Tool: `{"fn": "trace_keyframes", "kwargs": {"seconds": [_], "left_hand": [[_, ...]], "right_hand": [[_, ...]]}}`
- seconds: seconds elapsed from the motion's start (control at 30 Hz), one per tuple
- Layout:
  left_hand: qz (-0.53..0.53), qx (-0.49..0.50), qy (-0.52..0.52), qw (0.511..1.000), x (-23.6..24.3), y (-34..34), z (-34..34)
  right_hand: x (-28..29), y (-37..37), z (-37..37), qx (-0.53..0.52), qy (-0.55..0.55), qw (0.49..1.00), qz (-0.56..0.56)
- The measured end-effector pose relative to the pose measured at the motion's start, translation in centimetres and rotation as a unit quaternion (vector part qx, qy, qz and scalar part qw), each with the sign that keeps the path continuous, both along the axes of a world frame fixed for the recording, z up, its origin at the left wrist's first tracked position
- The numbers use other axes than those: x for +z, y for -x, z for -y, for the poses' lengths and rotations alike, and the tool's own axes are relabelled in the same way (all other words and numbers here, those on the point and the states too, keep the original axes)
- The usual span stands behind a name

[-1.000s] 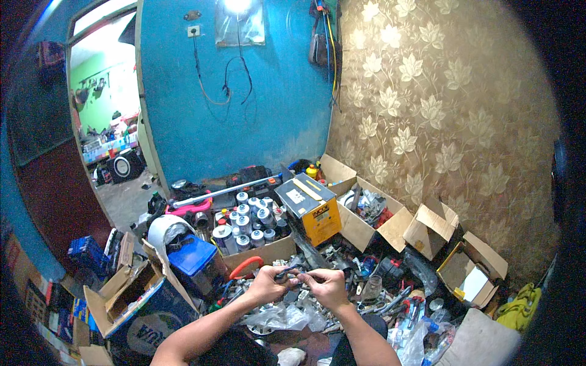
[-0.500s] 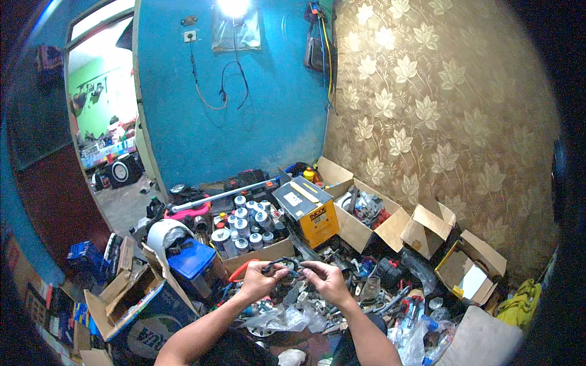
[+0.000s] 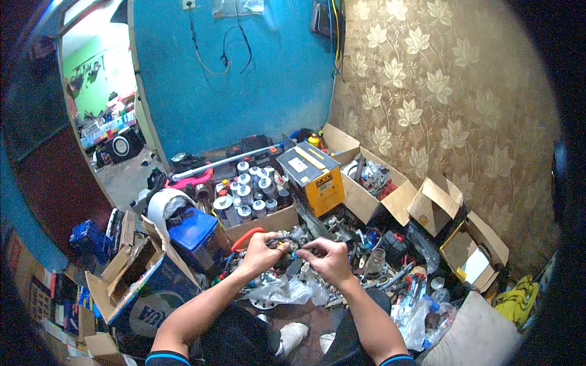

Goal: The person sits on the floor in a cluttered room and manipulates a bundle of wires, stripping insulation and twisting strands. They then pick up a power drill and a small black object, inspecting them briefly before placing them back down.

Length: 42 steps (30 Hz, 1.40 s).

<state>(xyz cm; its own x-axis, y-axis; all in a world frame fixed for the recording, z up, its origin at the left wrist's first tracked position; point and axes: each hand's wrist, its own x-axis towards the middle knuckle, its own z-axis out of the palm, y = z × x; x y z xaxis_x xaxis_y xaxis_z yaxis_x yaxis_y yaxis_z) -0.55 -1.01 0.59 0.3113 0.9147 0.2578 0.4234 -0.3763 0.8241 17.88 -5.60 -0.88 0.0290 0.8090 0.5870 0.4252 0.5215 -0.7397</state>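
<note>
Holding, left hand (image 3: 261, 253): closed around a dark cord (image 3: 289, 240), above the floor's (image 3: 310, 317) littered middle.
Right hand (image 3: 331, 256): just beside, fingers bent toward it; cannot tell if gripping.
Under the hands: loose parts (image 3: 293, 266), clear plastic (image 3: 284, 291).
Floor's far edge: white-topped cans (image 3: 245, 194) in a carton (image 3: 268, 222), by the blue wall (image 3: 232, 116).
Floor's right edge: open cardboard boxes (image 3: 364, 202) beside the patterned wall (image 3: 427, 91).

Behind the heap of parts (image 3: 296, 268), cans (image 3: 245, 195) stand in a carton (image 3: 262, 225). A tub (image 3: 195, 233) stands left of them, and a box (image 3: 312, 178) sits between them and a second carton (image 3: 364, 204).
</note>
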Motion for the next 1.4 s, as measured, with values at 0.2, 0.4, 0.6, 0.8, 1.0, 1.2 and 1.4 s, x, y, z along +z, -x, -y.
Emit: {"fn": "trace_keyframes", "kwargs": {"seconds": [0.2,0.4,0.6,0.8,1.0,1.2,1.4], "left_hand": [[0.082,-0.134,0.137,0.978,0.1,-1.6,0.9],[0.05,-0.126,0.038,0.99,-1.8,-2.5,0.4],[0.169,-0.159,0.102,0.967,-3.5,-1.5,-0.7],[0.088,-0.203,-0.019,0.975,-1.6,-1.5,-0.2],[0.116,-0.217,0.024,0.969,-1.3,-1.7,0.5],[0.189,-0.203,0.012,0.961,-0.4,-2.4,1.3],[0.379,-0.168,0.096,0.905,1.6,-2.0,1.6]], "right_hand": [[0.9,-0.1,0.7,-0.121,0.027,0.992,-0.026],[-0.6,-0.1,0.6,-0.11,-0.078,0.987,0.089],[-0.2,0.4,0.3,-0.017,-0.073,0.994,0.074],[-0.5,0.0,0.2,0.033,-0.069,0.992,0.098],[0.3,0.7,1.1,0.022,-0.024,0.999,0.012],[1.5,-1.0,2.0,-0.09,0.047,0.991,-0.088],[2.3,-0.9,3.9,-0.085,0.057,0.992,-0.073]]}}
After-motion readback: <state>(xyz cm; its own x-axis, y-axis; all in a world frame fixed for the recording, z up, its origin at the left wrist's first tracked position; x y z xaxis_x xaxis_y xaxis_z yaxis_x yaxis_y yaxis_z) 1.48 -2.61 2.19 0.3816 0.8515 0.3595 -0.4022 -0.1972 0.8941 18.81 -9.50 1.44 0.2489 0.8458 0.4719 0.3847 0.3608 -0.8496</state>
